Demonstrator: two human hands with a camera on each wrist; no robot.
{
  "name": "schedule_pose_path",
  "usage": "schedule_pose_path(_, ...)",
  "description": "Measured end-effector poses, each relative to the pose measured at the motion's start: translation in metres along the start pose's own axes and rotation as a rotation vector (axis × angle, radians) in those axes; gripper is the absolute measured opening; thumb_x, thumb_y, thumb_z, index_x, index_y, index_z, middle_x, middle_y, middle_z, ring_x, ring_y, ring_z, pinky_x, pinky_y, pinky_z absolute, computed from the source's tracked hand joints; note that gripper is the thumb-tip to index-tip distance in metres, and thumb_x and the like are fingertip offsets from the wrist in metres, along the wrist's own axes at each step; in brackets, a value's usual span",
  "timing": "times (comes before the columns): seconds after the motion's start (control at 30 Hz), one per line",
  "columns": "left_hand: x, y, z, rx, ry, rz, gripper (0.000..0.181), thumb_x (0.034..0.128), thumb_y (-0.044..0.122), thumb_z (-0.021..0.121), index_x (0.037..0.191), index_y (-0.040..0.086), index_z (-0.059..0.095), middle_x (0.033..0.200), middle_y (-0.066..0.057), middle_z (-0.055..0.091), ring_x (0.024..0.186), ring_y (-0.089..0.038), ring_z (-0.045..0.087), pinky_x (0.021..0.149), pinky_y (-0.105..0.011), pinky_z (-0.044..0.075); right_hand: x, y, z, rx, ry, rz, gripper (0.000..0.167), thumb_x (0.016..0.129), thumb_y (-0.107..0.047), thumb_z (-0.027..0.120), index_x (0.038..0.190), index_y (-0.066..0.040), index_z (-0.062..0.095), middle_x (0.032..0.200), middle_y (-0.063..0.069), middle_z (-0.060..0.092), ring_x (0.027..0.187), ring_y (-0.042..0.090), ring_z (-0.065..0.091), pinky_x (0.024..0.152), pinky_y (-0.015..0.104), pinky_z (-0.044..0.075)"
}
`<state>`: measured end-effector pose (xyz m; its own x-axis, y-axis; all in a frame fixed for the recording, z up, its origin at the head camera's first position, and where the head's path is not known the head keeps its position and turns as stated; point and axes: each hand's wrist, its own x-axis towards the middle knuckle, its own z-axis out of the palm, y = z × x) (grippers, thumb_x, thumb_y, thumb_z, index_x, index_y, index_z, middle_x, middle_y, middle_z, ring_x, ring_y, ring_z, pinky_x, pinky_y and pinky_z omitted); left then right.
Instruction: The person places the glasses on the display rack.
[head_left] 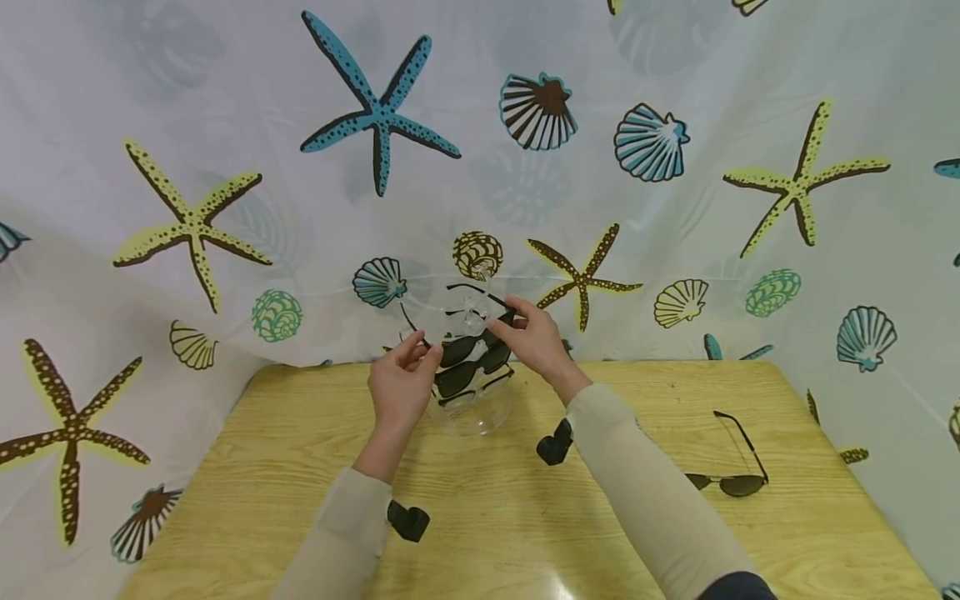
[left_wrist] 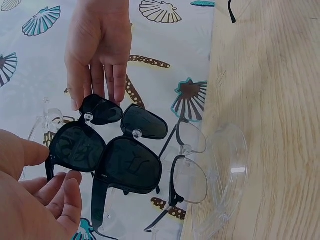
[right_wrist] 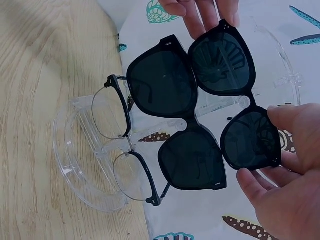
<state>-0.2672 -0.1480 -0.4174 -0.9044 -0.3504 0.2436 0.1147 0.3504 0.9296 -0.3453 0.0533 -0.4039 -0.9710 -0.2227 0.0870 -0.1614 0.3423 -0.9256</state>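
Observation:
A pair of black sunglasses (right_wrist: pixel 222 62) is held at its two ends by both hands. My left hand (head_left: pixel 401 387) pinches one end and my right hand (head_left: pixel 536 342) pinches the other. Their bridge meets a clear peg of the transparent eyewear stand (right_wrist: pixel 64 165); whether it bears their weight I cannot tell. Just below hangs a second pair of dark sunglasses (left_wrist: pixel 131 162) on the stand. Lower still sit black-browed glasses with clear lenses (left_wrist: pixel 190 180). In the head view the temples of the held pair point toward the back curtain.
Thin-framed sunglasses (head_left: pixel 742 486) lie on the wooden table (head_left: pixel 480 550) at the right, partly hidden by my right sleeve. A white curtain (head_left: pixel 465 192) with starfish and shells hangs close behind the stand. Small black cameras (head_left: pixel 408 523) are worn at both wrists.

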Motion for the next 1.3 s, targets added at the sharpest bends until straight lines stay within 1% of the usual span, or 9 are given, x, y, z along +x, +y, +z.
schedule_pose_path(0.2,0.0,0.001,-0.001,-0.013,-0.007,0.018,0.048,0.101,0.022,0.073,0.146,0.007,0.064,0.128,-0.022,0.074,0.112,-0.036,0.074,0.09,-0.049,0.062,-0.002,-0.004,-0.002,-0.006,0.006,0.0,0.066,0.105,-0.037,0.067,0.162,-0.017,0.043,0.165,0.014,0.043,0.145,0.034,0.051,0.11,0.056,0.051)
schedule_pose_path(0.53,-0.001,0.0,-0.004,-0.003,-0.021,0.033,0.048,0.1009,0.023,0.073,0.145,0.008,0.064,0.127,-0.022,0.074,0.11,-0.036,0.075,0.089,-0.049,0.062,-0.002,-0.004,-0.003,-0.011,0.003,0.009,0.068,0.104,-0.039,0.067,0.163,-0.017,0.041,0.165,0.014,0.042,0.145,0.034,0.051,0.11,0.056,0.051)
schedule_pose_path(0.8,-0.002,-0.002,-0.005,0.006,-0.032,0.044,0.047,0.1006,0.022,0.074,0.145,0.008,0.065,0.125,-0.021,0.075,0.108,-0.035,0.075,0.082,-0.035,0.063,-0.004,-0.003,-0.003,-0.023,0.005,0.006,0.07,0.104,-0.037,0.067,0.164,-0.014,0.039,0.166,0.016,0.041,0.145,0.035,0.051,0.11,0.055,0.051)
schedule_pose_path(0.87,-0.003,-0.002,-0.005,0.006,-0.036,0.045,0.048,0.1008,0.022,0.074,0.146,0.008,0.064,0.125,-0.021,0.075,0.108,-0.035,0.075,0.083,-0.038,0.063,-0.004,-0.003,-0.004,-0.021,0.008,0.006,0.07,0.104,-0.037,0.068,0.164,-0.013,0.039,0.166,0.016,0.042,0.145,0.035,0.051,0.11,0.056,0.051)
schedule_pose_path(1.0,-0.007,-0.004,-0.006,0.016,-0.03,0.063,0.049,0.1006,0.02,0.074,0.146,0.008,0.064,0.123,-0.02,0.076,0.108,-0.036,0.075,0.089,-0.05,0.062,-0.005,-0.001,-0.005,-0.025,0.014,-0.004,0.069,0.105,-0.037,0.066,0.163,-0.012,0.04,0.165,0.015,0.043,0.144,0.035,0.052,0.11,0.055,0.051)
schedule_pose_path(1.07,-0.009,-0.004,-0.007,0.023,-0.025,0.075,0.048,0.1001,0.019,0.074,0.145,0.007,0.064,0.12,-0.02,0.077,0.107,-0.036,0.075,0.09,-0.051,0.062,-0.007,0.001,-0.007,-0.027,0.019,-0.014,0.068,0.105,-0.037,0.065,0.163,-0.012,0.04,0.164,0.015,0.045,0.144,0.035,0.052,0.109,0.054,0.052)
schedule_pose_path(1.13,-0.013,-0.003,-0.009,0.028,-0.024,0.078,0.045,0.0998,0.016,0.073,0.143,0.006,0.066,0.12,-0.019,0.077,0.107,-0.035,0.075,0.089,-0.045,0.062,-0.01,0.003,-0.011,-0.026,0.028,-0.02,0.066,0.106,-0.036,0.065,0.163,-0.012,0.042,0.163,0.014,0.047,0.143,0.035,0.053,0.109,0.054,0.052)
schedule_pose_path(1.2,-0.018,-0.003,-0.011,0.037,-0.021,0.08,0.042,0.0991,0.014,0.072,0.14,0.005,0.068,0.12,-0.019,0.077,0.107,-0.033,0.075,0.087,-0.033,0.061,-0.014,0.005,-0.016,-0.028,0.037,-0.026,0.065,0.106,-0.036,0.065,0.162,-0.013,0.042,0.162,0.013,0.049,0.142,0.034,0.053,0.108,0.054,0.053)
schedule_pose_path(1.3,-0.026,-0.002,-0.014,0.034,-0.015,0.08,0.037,0.0979,0.01,0.071,0.134,0.003,0.071,0.12,-0.018,0.076,0.107,-0.032,0.074,0.082,-0.016,0.053,-0.021,0.01,-0.023,-0.027,0.054,-0.034,0.061,0.106,-0.036,0.064,0.16,-0.014,0.046,0.16,0.014,0.051,0.141,0.034,0.054,0.107,0.054,0.053)
